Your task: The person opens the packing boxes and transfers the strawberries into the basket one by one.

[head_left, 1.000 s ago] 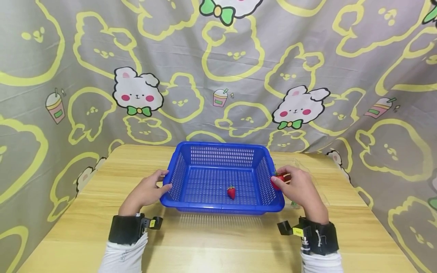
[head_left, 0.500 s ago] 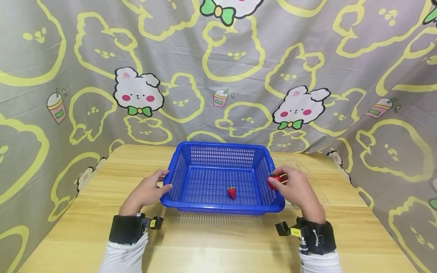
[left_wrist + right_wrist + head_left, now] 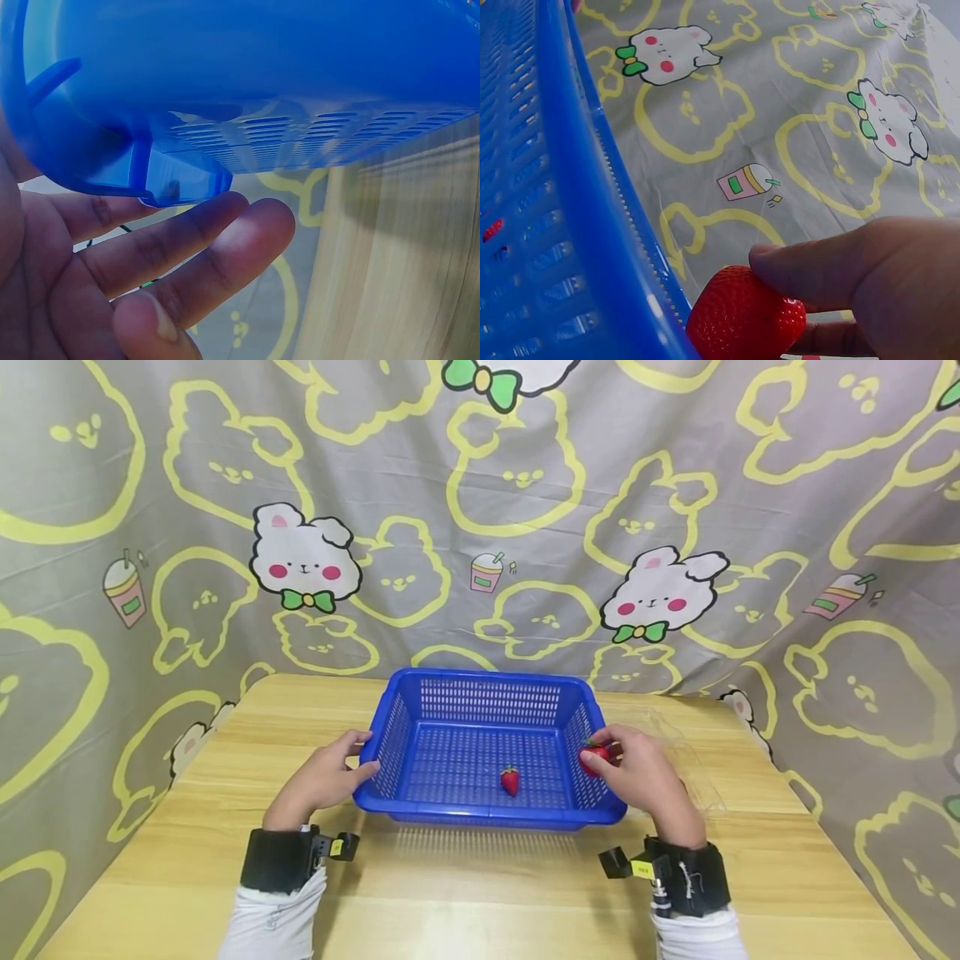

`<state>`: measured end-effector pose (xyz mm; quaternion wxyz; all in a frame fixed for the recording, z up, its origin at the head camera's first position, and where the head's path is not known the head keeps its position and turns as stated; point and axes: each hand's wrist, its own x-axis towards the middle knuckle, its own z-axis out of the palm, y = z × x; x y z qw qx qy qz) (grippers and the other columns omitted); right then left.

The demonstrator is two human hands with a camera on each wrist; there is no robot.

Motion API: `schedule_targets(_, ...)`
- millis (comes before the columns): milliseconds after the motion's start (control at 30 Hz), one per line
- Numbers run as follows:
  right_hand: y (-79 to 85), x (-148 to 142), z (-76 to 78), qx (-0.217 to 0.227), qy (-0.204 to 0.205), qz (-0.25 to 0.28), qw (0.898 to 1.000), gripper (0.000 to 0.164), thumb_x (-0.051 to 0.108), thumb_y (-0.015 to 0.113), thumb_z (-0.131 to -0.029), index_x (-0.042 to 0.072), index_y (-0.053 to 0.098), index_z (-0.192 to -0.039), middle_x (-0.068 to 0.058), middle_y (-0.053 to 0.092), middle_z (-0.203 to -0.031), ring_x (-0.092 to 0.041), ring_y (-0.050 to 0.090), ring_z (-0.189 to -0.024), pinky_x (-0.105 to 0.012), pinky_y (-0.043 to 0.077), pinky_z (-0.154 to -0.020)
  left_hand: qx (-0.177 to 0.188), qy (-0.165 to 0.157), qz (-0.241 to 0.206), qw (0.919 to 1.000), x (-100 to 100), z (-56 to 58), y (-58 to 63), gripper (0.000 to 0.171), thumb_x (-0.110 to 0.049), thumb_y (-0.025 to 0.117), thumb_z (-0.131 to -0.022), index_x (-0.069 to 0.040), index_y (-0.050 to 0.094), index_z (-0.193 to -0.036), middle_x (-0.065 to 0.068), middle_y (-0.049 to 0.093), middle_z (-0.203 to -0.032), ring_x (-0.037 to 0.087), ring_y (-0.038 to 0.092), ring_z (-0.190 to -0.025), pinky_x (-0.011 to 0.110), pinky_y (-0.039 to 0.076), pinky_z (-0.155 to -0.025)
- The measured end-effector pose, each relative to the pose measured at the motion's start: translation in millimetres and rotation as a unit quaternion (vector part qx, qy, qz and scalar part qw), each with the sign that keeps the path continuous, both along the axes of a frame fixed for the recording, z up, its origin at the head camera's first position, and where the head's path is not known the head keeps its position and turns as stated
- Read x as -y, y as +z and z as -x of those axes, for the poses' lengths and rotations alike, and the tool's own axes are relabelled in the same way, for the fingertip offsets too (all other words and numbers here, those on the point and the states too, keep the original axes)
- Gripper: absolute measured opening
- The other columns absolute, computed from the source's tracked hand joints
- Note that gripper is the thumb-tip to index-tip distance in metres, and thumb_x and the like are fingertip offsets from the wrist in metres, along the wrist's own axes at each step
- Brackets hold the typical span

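Note:
A blue plastic basket (image 3: 491,814) with slotted walls stands on the table. My left hand (image 3: 326,777) holds its left rim, thumb on the inner side; in the left wrist view several fingers (image 3: 217,255) are spread beneath the rim. At the opposite side, my right hand (image 3: 641,768) pinches a large red strawberry (image 3: 594,760) between thumb and fingers. This strawberry (image 3: 742,315) appears right at the right rim of the basket (image 3: 577,187) in the right wrist view. A smaller strawberry (image 3: 510,781) with green leaves lies on the basket floor, right of the middle.
A clear plastic sheet or tray (image 3: 686,752) lies on the wooden table (image 3: 465,902) behind and right of my right hand. Close behind the table hangs a grey curtain (image 3: 420,468) with yellow outlines and rabbit prints, which also runs along both sides.
My right hand has moved a little left, carrying the large strawberry from the basket's right rim to over its inner side. The left hand stays on the left rim.

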<state>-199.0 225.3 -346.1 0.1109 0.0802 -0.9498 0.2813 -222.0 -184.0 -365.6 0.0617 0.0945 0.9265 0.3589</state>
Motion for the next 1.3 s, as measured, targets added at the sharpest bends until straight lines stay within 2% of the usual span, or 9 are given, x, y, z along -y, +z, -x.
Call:
schedule_targets(467, -6.9, 5.1, 3.5, -0.001, 0.013, -0.010, 1.000, 0.026, 0.021, 0.071, -0.085, 0.003, 0.063, -0.102, -0.015, 0.067, -0.091, -0.026, 0.063, -0.078, -0.045, 0.060, -0.068, -0.002, -0.002, 0.003, 1.0000, -0.5, -0.1, 1.4, 0.053, -0.022, 0.054, -0.096, 0.001, 0.035, -0.139, 0.035, 0.045, -0.136, 0.050, 0.045, -0.121, 0.064, 0.045, -0.092)
schedule_targets(1000, -8.3, 12.9, 4.5, 0.003, 0.021, -0.017, 1.000, 0.026, 0.021, 0.071, -0.085, 0.004, 0.062, -0.103, -0.012, 0.065, -0.089, -0.024, 0.059, -0.077, -0.040, 0.058, -0.067, -0.001, 0.000, 0.003, 1.0000, -1.0, -1.6, 2.0, 0.053, -0.022, 0.055, -0.096, 0.001, 0.035, -0.139, 0.035, 0.045, -0.136, 0.051, 0.046, -0.120, 0.064, 0.046, -0.091)
schedule_targets(1300, -10.6, 14.0, 5.3, 0.002, 0.028, -0.013, 1.000, 0.026, 0.022, 0.071, -0.085, 0.004, 0.063, -0.102, -0.011, 0.067, -0.089, -0.023, 0.062, -0.079, -0.043, 0.059, -0.070, -0.001, 0.000, 0.005, 1.0000, -0.7, -1.1, 1.6, 0.053, -0.022, 0.055, -0.095, 0.001, 0.035, -0.139, 0.035, 0.045, -0.136, 0.051, 0.046, -0.120, 0.063, 0.046, -0.091)
